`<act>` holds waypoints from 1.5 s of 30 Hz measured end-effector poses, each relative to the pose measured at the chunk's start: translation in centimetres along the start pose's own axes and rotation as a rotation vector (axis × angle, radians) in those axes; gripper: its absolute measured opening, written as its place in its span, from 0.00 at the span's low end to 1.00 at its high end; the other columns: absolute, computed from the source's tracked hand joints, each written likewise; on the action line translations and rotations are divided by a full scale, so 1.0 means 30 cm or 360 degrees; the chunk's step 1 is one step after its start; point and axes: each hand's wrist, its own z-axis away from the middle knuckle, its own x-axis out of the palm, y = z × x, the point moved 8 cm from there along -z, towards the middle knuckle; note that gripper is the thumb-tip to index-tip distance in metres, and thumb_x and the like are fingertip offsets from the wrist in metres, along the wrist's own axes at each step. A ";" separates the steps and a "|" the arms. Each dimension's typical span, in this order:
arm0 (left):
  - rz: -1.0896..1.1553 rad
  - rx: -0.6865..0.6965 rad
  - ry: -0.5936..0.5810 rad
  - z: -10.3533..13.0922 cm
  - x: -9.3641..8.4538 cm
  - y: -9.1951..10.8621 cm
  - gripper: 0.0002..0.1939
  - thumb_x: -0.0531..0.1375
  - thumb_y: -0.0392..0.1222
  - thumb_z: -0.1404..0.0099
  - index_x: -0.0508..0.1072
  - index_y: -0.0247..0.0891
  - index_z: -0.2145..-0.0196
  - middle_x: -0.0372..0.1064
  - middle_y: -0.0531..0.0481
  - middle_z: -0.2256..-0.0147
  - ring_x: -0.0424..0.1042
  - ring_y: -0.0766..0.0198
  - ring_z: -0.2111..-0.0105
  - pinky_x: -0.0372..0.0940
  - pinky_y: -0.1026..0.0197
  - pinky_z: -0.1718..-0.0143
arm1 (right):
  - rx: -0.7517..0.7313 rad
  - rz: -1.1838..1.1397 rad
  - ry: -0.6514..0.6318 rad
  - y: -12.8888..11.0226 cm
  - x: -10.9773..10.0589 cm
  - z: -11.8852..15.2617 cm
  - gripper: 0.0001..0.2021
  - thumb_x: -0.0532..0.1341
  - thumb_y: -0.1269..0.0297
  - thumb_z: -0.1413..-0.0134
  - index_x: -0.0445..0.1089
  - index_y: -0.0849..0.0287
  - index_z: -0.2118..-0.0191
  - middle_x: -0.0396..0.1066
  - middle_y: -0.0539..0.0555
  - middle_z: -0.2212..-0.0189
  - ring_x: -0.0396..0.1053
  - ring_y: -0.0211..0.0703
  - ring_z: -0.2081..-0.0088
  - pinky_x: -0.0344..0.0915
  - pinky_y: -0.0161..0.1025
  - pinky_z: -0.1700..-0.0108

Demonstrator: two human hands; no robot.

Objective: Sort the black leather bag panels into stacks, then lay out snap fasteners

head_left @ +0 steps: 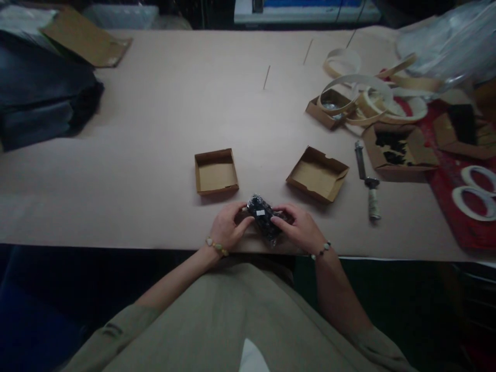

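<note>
A small black packet [264,218] in clear wrap, with a white label on top, lies at the near edge of the table. My left hand [228,227] grips its left side and my right hand [297,226] grips its right side. Both wrists wear bead bracelets. Just beyond my hands sit two shallow brown cardboard boxes with nothing in them: one square box [216,172] to the left, one tilted box [318,174] to the right.
A metal tool with a wrapped handle [367,181] lies right of the tilted box. Further right are cardboard boxes holding dark items [399,148], curled white strips [360,93] and a red mat [461,206]. Dark bags [42,98] sit far left.
</note>
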 end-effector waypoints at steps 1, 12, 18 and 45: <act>0.0005 -0.0015 -0.0008 -0.002 0.003 -0.002 0.18 0.63 0.47 0.35 0.72 0.37 0.51 0.74 0.43 0.54 0.72 0.56 0.55 0.66 0.55 0.51 | -0.0027 0.0011 0.0016 -0.007 0.002 -0.008 0.14 0.62 0.55 0.42 0.75 0.59 0.55 0.73 0.57 0.59 0.70 0.44 0.59 0.66 0.41 0.56; 0.0026 0.0144 -0.0050 -0.065 -0.017 0.066 0.18 0.60 0.45 0.34 0.74 0.41 0.47 0.70 0.42 0.46 0.67 0.53 0.45 0.59 0.50 0.42 | -0.0198 0.0052 0.0065 -0.079 0.025 -0.033 0.09 0.53 0.60 0.36 0.67 0.59 0.64 0.70 0.57 0.65 0.67 0.44 0.61 0.61 0.40 0.57; 0.0014 0.0355 -0.0612 -0.227 0.089 0.124 0.08 0.63 0.43 0.38 0.81 0.44 0.62 0.72 0.45 0.47 0.66 0.50 0.44 0.56 0.46 0.40 | -0.0242 0.0220 0.0295 -0.051 0.011 -0.052 0.13 0.49 0.56 0.34 0.64 0.58 0.62 0.69 0.59 0.67 0.65 0.47 0.64 0.59 0.42 0.60; 0.0205 0.0516 -0.0401 -0.249 0.089 0.230 0.19 0.57 0.52 0.33 0.71 0.38 0.77 0.71 0.43 0.49 0.64 0.51 0.47 0.56 0.47 0.44 | -0.0428 -0.0751 0.0263 -0.032 -0.040 -0.062 0.18 0.56 0.46 0.38 0.65 0.58 0.65 0.70 0.55 0.63 0.68 0.42 0.60 0.65 0.40 0.54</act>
